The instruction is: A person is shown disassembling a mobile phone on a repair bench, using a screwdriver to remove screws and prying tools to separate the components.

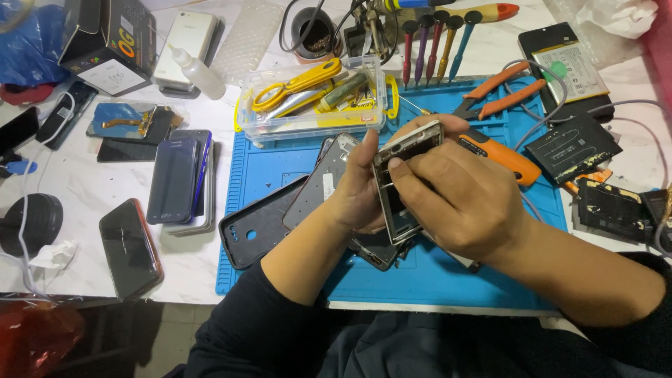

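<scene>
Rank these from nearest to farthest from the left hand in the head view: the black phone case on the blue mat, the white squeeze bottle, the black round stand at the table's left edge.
Measured from the left hand:
1. Black phone case, just left of it on the blue mat.
2. White squeeze bottle, up and to the left on the table.
3. Black round stand, at the far left edge.

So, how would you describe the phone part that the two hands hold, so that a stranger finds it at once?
Look at the blue work mat in the middle of the white table. Above it, the left hand and the right hand grip an opened phone frame with a silver rim. Unlike the dark back covers lying flat on the mat, it is lifted and tilted.
</scene>
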